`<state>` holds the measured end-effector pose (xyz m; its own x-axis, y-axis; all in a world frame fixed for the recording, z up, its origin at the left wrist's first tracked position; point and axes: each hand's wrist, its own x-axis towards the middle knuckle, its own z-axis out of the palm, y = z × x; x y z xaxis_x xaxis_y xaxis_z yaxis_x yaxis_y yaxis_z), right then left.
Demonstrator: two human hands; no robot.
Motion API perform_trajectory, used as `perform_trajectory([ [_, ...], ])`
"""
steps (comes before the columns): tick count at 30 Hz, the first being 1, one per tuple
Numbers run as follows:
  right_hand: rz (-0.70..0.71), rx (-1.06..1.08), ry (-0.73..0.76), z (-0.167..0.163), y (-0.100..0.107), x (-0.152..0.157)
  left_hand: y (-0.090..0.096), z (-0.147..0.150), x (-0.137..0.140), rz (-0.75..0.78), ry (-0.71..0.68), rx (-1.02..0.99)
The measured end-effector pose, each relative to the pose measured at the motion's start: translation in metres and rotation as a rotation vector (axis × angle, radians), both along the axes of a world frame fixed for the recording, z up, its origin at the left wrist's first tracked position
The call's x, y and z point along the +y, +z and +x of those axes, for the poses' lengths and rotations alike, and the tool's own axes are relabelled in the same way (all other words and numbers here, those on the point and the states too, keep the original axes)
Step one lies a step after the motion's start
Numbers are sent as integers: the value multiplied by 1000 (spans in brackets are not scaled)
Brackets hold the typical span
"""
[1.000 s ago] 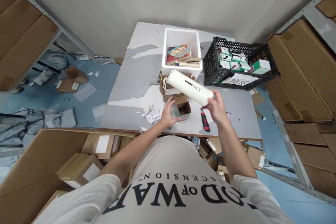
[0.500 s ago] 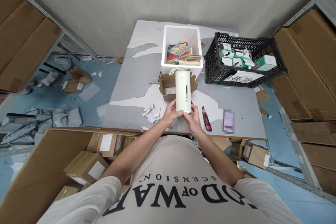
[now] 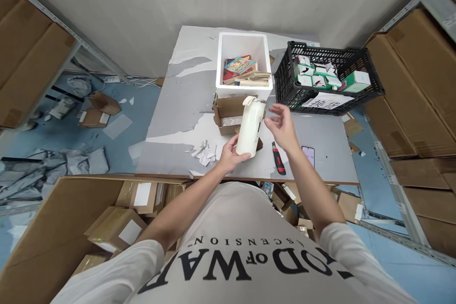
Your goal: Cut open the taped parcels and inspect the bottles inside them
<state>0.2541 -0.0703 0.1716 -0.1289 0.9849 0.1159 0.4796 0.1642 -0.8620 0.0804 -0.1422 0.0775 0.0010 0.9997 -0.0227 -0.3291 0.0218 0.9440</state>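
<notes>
My left hand [image 3: 231, 156] grips a cream-white thermos bottle [image 3: 250, 128] round its lower part. The bottle leans a little to the right, its strap loop at the top left and dark lettering on its side. To the right of the bottle's upper part, my right hand [image 3: 282, 126] is raised with fingers apart and slightly curled, holding nothing. Behind the bottle, an open cardboard box [image 3: 228, 118] with clear plastic inside stands on the table. A red and black utility knife [image 3: 279, 158] lies below my right hand.
Behind the box stands a white foam box [image 3: 243, 90] with books. A black plastic crate [image 3: 285, 76] of green and white boxes is at the right. Crumpled paper [image 3: 204, 153] and a phone [image 3: 308, 154] lie near the front edge. A large carton [image 3: 35, 237] stands at the left.
My right hand has let go of the bottle and moved up and to the right. The bottle, held only by my left hand, has tilted rightward and turned.
</notes>
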Motion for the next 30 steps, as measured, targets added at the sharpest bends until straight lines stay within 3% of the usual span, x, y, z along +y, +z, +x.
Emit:
perform_trajectory([
  [3, -28, -110, 115, 4, 34, 32, 0, 7, -5, 15, 46, 85],
  [6, -94, -249, 180, 0, 53, 49, -3, 13, -7, 55, 100, 159],
  [11, -222, -225, 173, -10, 46, 63, -4, 15, -10, 63, 256, 426],
  [16, -214, -122, 145, -12, 35, 72, 2, 18, -14, 102, 332, 561],
  [21, -218, 34, 236, -8, 38, 72, -6, 24, -17, 29, 287, 255],
  [23, -182, 39, 237, -4, 41, 73, -7, 21, -18, -67, 154, 25],
  [26, -148, 38, 225, 2, 43, 75, 1, 11, -19, -266, -161, -328],
  [30, -169, 80, 243, 8, 39, 79, 17, 1, -17, -379, -352, -510],
])
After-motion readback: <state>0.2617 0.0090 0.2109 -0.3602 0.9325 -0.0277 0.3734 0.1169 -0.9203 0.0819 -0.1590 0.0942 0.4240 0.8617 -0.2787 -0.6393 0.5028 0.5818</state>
